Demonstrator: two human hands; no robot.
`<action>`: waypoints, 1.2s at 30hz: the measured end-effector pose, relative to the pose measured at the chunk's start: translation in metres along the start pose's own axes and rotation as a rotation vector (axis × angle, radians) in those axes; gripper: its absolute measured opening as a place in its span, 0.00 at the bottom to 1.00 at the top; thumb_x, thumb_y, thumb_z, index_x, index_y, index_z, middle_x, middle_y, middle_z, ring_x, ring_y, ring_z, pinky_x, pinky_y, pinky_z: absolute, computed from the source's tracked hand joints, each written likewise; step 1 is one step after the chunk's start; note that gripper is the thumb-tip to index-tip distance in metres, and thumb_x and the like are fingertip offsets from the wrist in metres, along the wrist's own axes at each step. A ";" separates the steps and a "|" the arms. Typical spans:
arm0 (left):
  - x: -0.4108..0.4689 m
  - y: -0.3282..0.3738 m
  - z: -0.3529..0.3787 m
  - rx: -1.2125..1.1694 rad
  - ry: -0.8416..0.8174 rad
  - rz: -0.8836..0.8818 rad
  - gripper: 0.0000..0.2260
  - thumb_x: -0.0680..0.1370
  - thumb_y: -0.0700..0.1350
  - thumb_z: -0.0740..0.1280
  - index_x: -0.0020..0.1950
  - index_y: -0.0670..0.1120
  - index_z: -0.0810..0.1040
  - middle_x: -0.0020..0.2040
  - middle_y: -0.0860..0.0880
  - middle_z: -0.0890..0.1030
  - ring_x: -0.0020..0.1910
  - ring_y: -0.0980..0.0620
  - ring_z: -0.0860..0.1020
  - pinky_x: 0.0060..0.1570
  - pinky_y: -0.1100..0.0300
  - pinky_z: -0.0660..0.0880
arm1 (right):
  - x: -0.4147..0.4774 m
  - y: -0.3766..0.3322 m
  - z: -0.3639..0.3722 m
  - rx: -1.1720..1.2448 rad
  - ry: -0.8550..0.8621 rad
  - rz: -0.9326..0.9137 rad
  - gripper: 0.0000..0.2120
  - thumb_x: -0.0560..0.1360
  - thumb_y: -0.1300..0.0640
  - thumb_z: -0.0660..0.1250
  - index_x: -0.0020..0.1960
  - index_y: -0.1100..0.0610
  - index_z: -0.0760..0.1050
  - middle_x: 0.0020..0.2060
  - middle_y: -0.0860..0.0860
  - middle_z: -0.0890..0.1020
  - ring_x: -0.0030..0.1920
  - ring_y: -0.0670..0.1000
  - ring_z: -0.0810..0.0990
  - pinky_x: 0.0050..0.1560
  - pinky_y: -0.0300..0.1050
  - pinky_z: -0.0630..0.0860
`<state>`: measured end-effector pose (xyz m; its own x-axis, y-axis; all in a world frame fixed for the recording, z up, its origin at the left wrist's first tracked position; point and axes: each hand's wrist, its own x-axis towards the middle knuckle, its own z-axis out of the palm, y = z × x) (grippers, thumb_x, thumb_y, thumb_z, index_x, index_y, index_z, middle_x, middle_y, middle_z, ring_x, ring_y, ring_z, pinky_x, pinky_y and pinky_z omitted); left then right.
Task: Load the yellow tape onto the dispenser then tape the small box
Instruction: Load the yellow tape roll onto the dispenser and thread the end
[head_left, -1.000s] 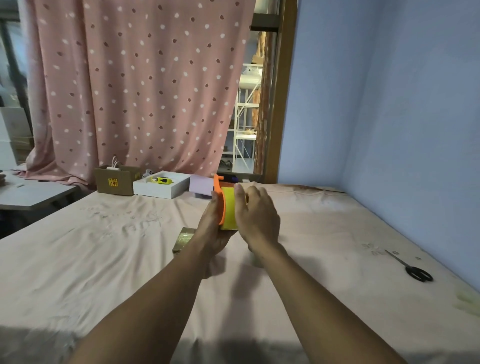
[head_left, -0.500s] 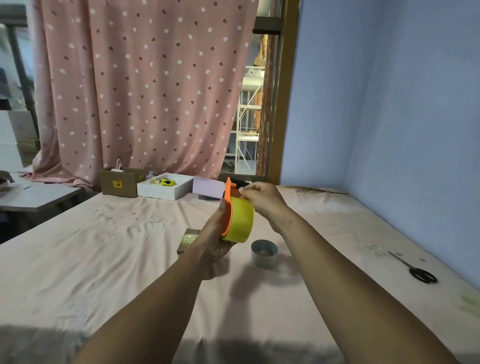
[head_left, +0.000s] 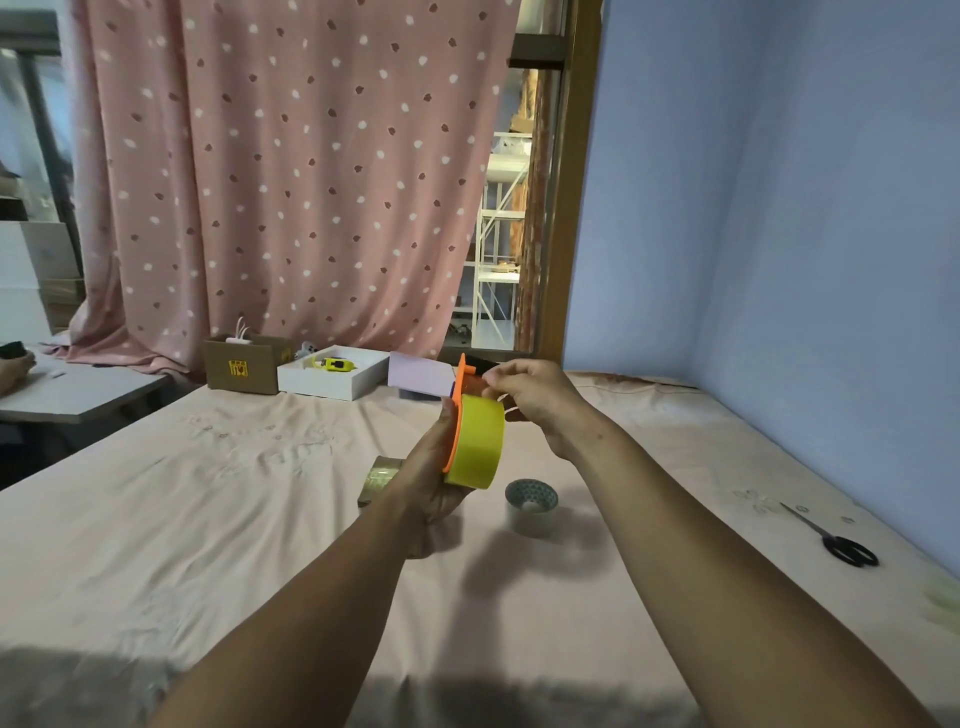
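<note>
My left hand (head_left: 428, 486) holds the orange tape dispenser (head_left: 458, 402) upright above the bed, gripping it from the left side. The yellow tape roll (head_left: 480, 447) sits on the dispenser's right face. My right hand (head_left: 535, 400) pinches at the top of the dispenser just above the roll; its fingers hide whether they hold the tape's end or a dispenser part. The small box (head_left: 378, 477), brownish and shiny with tape, lies on the sheet behind my left wrist and is mostly hidden.
A clear tape roll (head_left: 531, 506) stands on the pink sheet (head_left: 208, 519) right of my left hand. Black scissors (head_left: 844, 545) lie near the blue wall. A cardboard box (head_left: 244, 364), a white tray (head_left: 332, 376) and a pale box (head_left: 418, 374) line the far edge.
My right hand left the side of the yellow roll and rose to the dispenser's top, where it now pinches. The clear tape roll came into sight. My left hand kept its hold.
</note>
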<state>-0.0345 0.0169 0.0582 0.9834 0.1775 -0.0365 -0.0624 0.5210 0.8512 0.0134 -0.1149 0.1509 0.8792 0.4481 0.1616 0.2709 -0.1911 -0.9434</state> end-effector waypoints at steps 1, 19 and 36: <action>-0.001 0.000 0.001 0.006 -0.005 0.006 0.31 0.78 0.67 0.57 0.70 0.44 0.73 0.44 0.46 0.87 0.36 0.50 0.84 0.35 0.58 0.81 | 0.000 0.001 -0.001 -0.002 -0.001 0.002 0.05 0.79 0.59 0.69 0.53 0.56 0.83 0.47 0.54 0.86 0.52 0.55 0.83 0.56 0.54 0.81; 0.001 -0.002 0.011 -0.029 0.021 0.040 0.25 0.82 0.62 0.56 0.69 0.46 0.74 0.39 0.47 0.86 0.33 0.50 0.84 0.33 0.59 0.80 | -0.001 0.008 -0.002 0.058 0.155 -0.084 0.05 0.76 0.63 0.72 0.50 0.55 0.81 0.46 0.53 0.85 0.49 0.52 0.83 0.43 0.45 0.78; 0.006 -0.008 0.013 -0.049 0.021 0.016 0.24 0.82 0.64 0.57 0.64 0.48 0.77 0.40 0.47 0.86 0.34 0.50 0.83 0.37 0.58 0.80 | -0.007 0.021 -0.001 -0.054 0.219 -0.333 0.03 0.81 0.56 0.65 0.54 0.51 0.76 0.51 0.49 0.83 0.52 0.51 0.81 0.51 0.45 0.77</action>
<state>-0.0260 0.0026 0.0577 0.9786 0.2030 -0.0343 -0.0869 0.5584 0.8250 0.0131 -0.1227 0.1303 0.8010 0.2977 0.5194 0.5703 -0.1153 -0.8133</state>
